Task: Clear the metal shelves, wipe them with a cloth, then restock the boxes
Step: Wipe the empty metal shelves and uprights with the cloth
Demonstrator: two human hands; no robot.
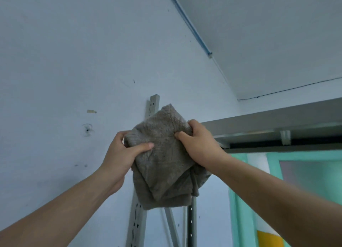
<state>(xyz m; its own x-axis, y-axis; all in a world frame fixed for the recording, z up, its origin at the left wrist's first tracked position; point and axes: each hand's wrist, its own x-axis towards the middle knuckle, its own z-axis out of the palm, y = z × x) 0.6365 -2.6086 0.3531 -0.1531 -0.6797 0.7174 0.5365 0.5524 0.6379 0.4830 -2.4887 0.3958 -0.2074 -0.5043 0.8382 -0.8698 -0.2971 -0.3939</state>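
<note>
Both hands, left hand (pixel 123 152) and right hand (pixel 200 144), grip a folded grey cloth (pixel 164 159) held high, with the metal shelf (pixel 268 122) stretching rightward, nearest the right hand.

Left of the slotted upright (pixel 153 106), whose middle the hanging cloth (pixel 166 165) covers, there is open room along the wall (pixel 64 70) for an arm to pass. To the right the top shelf (pixel 277 120) juts near with a bracket (pixel 285 137) under its lip; below it the gap before the green window frame (pixel 236 209) stands open.
</note>
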